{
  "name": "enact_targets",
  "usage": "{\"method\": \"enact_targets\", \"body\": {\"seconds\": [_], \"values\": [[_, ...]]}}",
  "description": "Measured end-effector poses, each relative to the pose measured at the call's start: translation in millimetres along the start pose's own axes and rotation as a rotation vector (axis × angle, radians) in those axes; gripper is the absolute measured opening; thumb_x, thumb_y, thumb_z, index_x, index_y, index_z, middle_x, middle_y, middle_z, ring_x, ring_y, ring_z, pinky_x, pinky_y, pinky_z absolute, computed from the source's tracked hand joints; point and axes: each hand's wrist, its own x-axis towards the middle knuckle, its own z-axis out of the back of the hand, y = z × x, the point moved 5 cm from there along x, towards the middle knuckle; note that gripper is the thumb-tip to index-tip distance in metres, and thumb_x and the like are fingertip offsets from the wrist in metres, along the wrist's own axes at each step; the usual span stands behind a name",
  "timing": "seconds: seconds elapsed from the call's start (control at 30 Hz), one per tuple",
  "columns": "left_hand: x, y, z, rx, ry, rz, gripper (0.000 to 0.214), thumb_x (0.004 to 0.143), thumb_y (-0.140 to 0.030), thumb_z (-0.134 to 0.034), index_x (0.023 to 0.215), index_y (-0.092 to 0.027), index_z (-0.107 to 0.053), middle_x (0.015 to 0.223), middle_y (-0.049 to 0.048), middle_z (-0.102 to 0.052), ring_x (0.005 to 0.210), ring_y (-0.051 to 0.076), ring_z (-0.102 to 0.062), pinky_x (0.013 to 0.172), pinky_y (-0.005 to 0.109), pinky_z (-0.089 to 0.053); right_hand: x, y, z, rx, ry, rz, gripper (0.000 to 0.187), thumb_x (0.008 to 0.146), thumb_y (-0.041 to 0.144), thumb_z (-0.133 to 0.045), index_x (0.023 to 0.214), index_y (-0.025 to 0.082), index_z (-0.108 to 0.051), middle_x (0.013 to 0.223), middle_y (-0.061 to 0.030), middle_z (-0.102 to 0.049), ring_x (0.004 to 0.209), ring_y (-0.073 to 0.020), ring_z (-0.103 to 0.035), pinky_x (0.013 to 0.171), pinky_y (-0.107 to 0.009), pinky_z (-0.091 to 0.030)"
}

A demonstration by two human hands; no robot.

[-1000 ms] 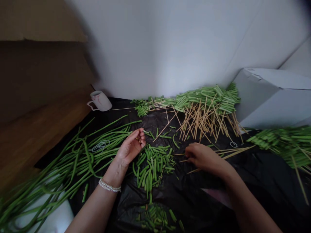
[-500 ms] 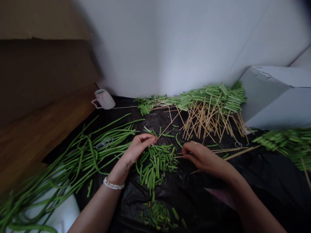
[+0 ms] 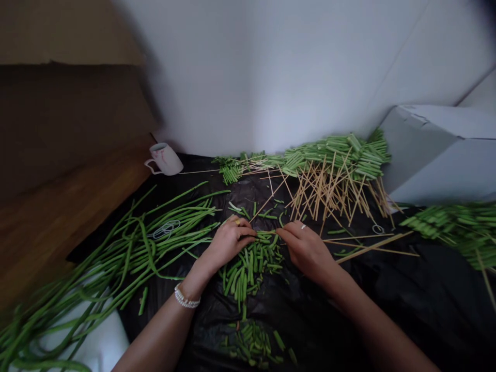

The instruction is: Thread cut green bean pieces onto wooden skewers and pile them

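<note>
Bean piece (image 3: 263,235) pinched in closed left hand (image 3: 228,242), at 12 o'clock of cut pile (image 3: 248,268); right hand (image 3: 306,249) closed on skewer (image 3: 372,248), tip toward it; piece judged light, firm, snappable; mid-length grip advised.

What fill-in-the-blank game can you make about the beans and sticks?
The beaded bracelet is on the ____ wrist. The left hand and right hand work over the pile of short cut green bean pieces, lying on a ____ plastic sheet. The ceramic mug is coloured ____.
Missing: left, black, white.
</note>
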Motion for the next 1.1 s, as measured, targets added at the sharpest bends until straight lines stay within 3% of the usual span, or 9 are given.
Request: {"method": "enact_targets", "body": {"seconds": [0.23, 0.37, 0.47, 0.6, 0.7, 0.77, 0.9, 1.1], "values": [[0, -12, -5.3, 0.129, 0.027, -0.037, 0.018, 0.089, -0.030, -0.055, 0.091, -0.021, -0.071, 0.090, 0.0055, -0.065, 0.090, 0.020, -0.053, 0.085, 0.035, -0.042, -4, 6, -1, -0.172, -0.045, 0.027, 0.040, 0.081, 0.002, -0.043, 0.116, 0.014, -0.058, 0.086, -0.0038, -0.063, 0.069, -0.0130, -0.053, 0.059, -0.025, -0.036], [1, -12, -3.5, 0.105, -0.008, 0.030, 0.016, 0.090, -0.026, -0.054, 0.087, -0.019, -0.068, 0.084, 0.0065, -0.065, 0.087, 0.021, -0.054, 0.087, 0.037, -0.041, -5, 6, 0, -0.200, -0.043, 0.001, 0.039, 0.082, 0.004, -0.042, 0.115, 0.015, -0.060, 0.083, -0.0037, -0.064, 0.067, -0.0119, -0.054, 0.059, -0.024, -0.037], [1, -3, 1.9, -0.168, -0.127, 0.162, 0.012, 0.087, -0.027, -0.058, 0.087, -0.020, -0.068, 0.083, 0.0050, -0.067, 0.086, 0.021, -0.057, 0.084, 0.035, -0.042, -5, 6, 2, -0.199, -0.071, -0.022, 0.040, 0.084, 0.005, -0.041, 0.117, 0.016, -0.060, 0.085, -0.0049, -0.065, 0.071, -0.0125, -0.055, 0.063, -0.024, -0.040], [-3, 18, 0.5, -0.818, -0.286, 0.492, 0.019, 0.076, -0.031, -0.072, 0.091, -0.018, -0.071, 0.086, 0.0042, -0.071, 0.081, 0.018, -0.062, 0.079, 0.031, -0.047, -6, 9, 7, -0.162, -0.144, -0.007, 0.040, 0.085, 0.007, -0.042, 0.120, 0.013, -0.059, 0.086, -0.0069, -0.066, 0.077, -0.0146, -0.056, 0.066, -0.025, -0.042], [-7, 24, -10.6, -1.310, -0.277, 0.714, 0.026, 0.067, -0.029, -0.080, 0.089, -0.017, -0.072, 0.082, 0.0028, -0.072, 0.074, 0.013, -0.064, 0.072, 0.025, -0.049, -7, 13, 9, -0.190, -0.177, 0.035, 0.039, 0.087, 0.006, -0.040, 0.120, 0.012, -0.060, 0.085, -0.0059, -0.066, 0.074, -0.0138, -0.055, 0.064, -0.025, -0.040], [-8, 21, -16.1, -1.524, -0.244, 0.776, 0.028, 0.063, -0.025, -0.083, 0.087, -0.017, -0.072, 0.082, 0.0024, -0.072, 0.071, 0.010, -0.065, 0.069, 0.022, -0.050, -8, 15, 9, -0.224, -0.190, 0.054, 0.040, 0.088, 0.006, -0.039, 0.121, 0.014, -0.060, 0.081, -0.0037, -0.065, 0.069, -0.0122, -0.053, 0.061, -0.025, -0.038], [-8, 15, -21.2, -1.638, -0.189, 0.789, 0.027, 0.063, -0.019, -0.083, 0.088, -0.015, -0.072, 0.084, 0.0036, -0.072, 0.073, 0.009, -0.066, 0.070, 0.019, -0.051, -10, 17, 9, -0.271, -0.210, 0.059, 0.040, 0.089, 0.006, -0.040, 0.122, 0.017, -0.059, 0.075, -0.0007, -0.063, 0.062, -0.0101, -0.050, 0.057, -0.025, -0.033], [-8, 21, -16.1, -1.505, -0.234, 0.774, 0.027, 0.063, -0.022, -0.083, 0.087, -0.016, -0.071, 0.084, 0.0036, -0.073, 0.076, 0.012, -0.067, 0.071, 0.022, -0.051, -10, 15, 5, -0.295, -0.182, 0.032, 0.039, 0.088, 0.008, -0.040, 0.120, 0.018, -0.060, 0.074, -0.0003, -0.063, 0.062, -0.0096, -0.050, 0.057, -0.025, -0.033]]}}
